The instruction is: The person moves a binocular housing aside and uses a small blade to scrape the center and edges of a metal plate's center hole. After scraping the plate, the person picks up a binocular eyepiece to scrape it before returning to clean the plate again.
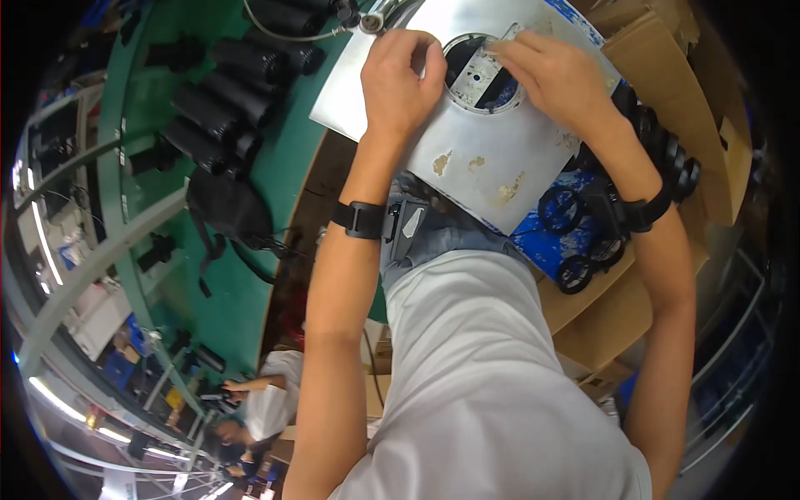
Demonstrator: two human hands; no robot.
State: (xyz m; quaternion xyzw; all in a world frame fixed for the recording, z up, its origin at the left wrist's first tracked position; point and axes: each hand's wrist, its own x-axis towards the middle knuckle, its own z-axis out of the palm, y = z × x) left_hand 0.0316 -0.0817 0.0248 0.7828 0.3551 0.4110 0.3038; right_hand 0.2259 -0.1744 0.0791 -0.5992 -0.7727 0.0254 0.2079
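Note:
A silvery metal sheet [467, 142] with worn, flaking patches lies in front of me. In its round opening [460, 98], edged by a ring, a scuffed pale bar [477, 77] with a small dark hole runs slantwise over a dark inside. My left hand [400, 83] is curled at the opening's left rim, thumb near the bent index finger; what it grips, if anything, is hidden. My right hand [558, 77] reaches in from the right, its fingers pressed together over the bar's upper end. Anything small under those fingertips cannot be made out.
Several black cylindrical parts [221, 112] stand on the green table [287, 179] at left, near a black bag [225, 208]. Black rings [575, 273] lie on a blue worn surface [533, 242]. Cardboard boxes [667, 62] flank the right. A person [271, 400] works at lower left.

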